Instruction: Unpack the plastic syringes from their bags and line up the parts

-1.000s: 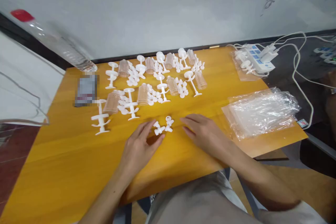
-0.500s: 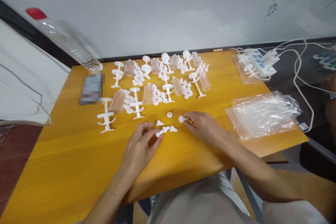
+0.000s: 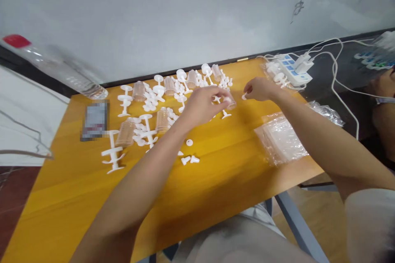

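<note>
My left hand is over the right part of the rows, its thumb and index finger curled close to the end of a clear ribbed barrel. What sits between those fingertips is hidden. To the right of that barrel, my right hand is closed in a pinch on a small white nozzle, just above the table. Two loose white nozzles lie in front of the rows, with a round white piece behind them. Another small white piece is partly covered by my left forearm.
White plungers, clear barrels and white nozzle clusters stand in rows. At left are a water bottle and a blurred dark phone-like object. A power strip and clear plastic bags lie right.
Both hands have moved away from me, up to the right end of the rows. The white piece near my left fingertips has left the loose pile. The view has turned right.
</note>
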